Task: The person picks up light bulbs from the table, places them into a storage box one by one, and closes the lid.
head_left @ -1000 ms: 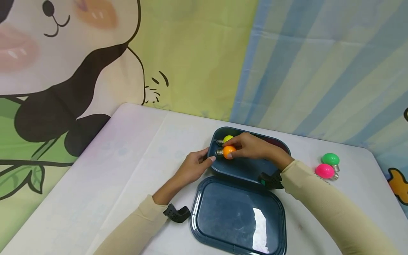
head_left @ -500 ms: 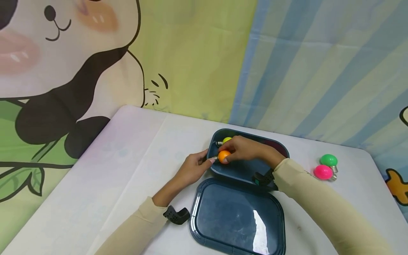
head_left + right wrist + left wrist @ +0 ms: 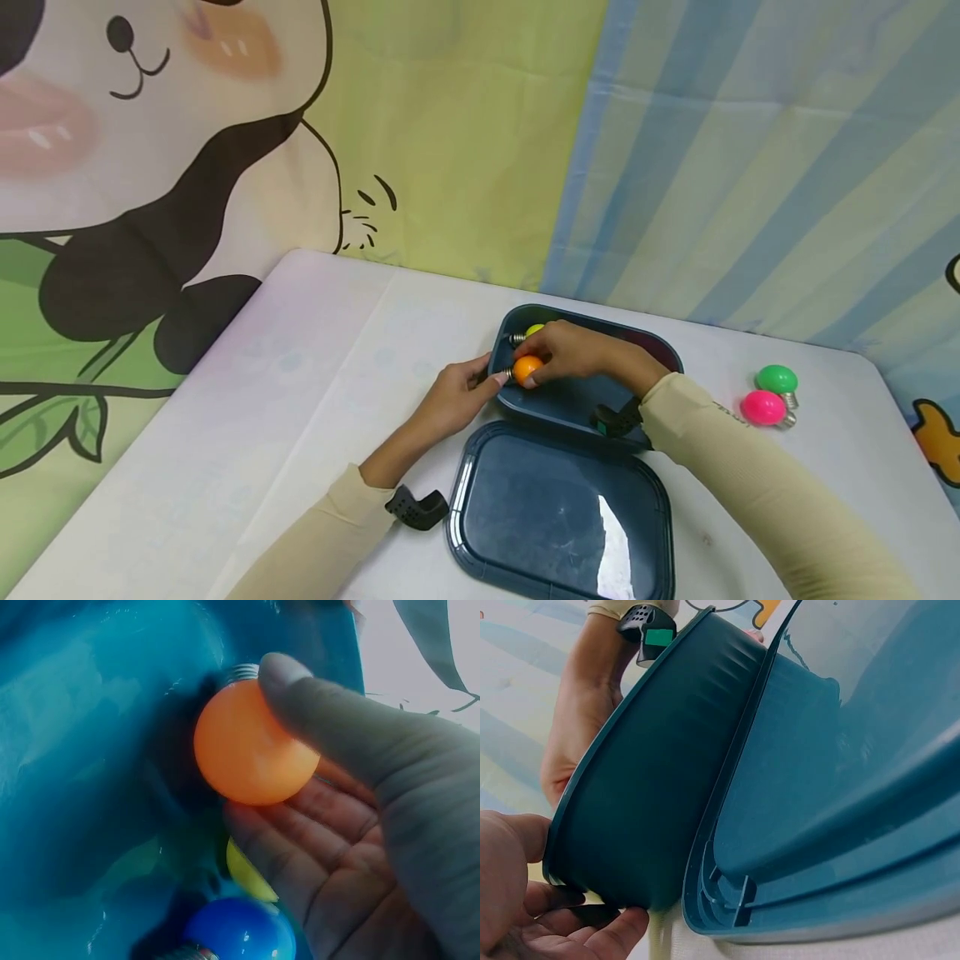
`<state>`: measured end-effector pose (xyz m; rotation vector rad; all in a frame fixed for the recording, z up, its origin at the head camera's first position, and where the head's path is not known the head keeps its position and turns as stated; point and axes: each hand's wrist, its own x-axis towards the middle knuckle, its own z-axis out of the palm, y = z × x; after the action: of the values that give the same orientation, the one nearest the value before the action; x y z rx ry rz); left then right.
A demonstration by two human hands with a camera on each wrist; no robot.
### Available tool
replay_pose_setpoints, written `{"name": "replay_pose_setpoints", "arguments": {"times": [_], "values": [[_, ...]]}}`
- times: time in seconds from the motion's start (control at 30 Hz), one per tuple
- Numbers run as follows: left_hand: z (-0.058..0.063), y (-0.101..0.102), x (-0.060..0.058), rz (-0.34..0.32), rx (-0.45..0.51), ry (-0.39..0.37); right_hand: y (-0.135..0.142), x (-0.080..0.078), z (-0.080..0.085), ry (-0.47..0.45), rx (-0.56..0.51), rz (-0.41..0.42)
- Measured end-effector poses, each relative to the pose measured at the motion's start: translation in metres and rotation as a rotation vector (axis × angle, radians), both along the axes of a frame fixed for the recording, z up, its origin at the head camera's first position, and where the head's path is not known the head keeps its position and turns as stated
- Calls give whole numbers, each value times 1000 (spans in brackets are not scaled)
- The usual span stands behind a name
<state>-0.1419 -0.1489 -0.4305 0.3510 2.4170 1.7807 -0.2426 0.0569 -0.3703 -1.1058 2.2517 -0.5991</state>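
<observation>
Head view: the right hand (image 3: 581, 348) pinches the orange bulb (image 3: 527, 370) inside the box (image 3: 577, 404), near its left end, close to the yellow bulb (image 3: 534, 329). The left hand (image 3: 453, 396) grips the box's left end. The lid (image 3: 555, 508) lies just in front; the green bulb (image 3: 777, 379) and pink bulb (image 3: 763, 408) lie to the right.

Left wrist view: left thumb at the rim, fingers bent against the box's corner.

Right wrist view: thumb and fingers clasp the orange bulb; the blue bulb (image 3: 244, 930) lies beside the yellow.
</observation>
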Motion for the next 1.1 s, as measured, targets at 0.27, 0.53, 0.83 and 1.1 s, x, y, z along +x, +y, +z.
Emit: {"name": "replay_pose_setpoints", "arguments": {"times": [0.27,0.53,0.83,1.1], "values": [[9,1,2,-9,0,-9,4,4,7,-75,-42,-16],[9,-2,2,-8,-5,11,9,7,10,-53,-91,-19],[3,-6,0,-15,29,15,17,12,14,-66,-177,-87],[4,-5,1,-4,11,1,45,21,21,-55,-299,-236]]}}
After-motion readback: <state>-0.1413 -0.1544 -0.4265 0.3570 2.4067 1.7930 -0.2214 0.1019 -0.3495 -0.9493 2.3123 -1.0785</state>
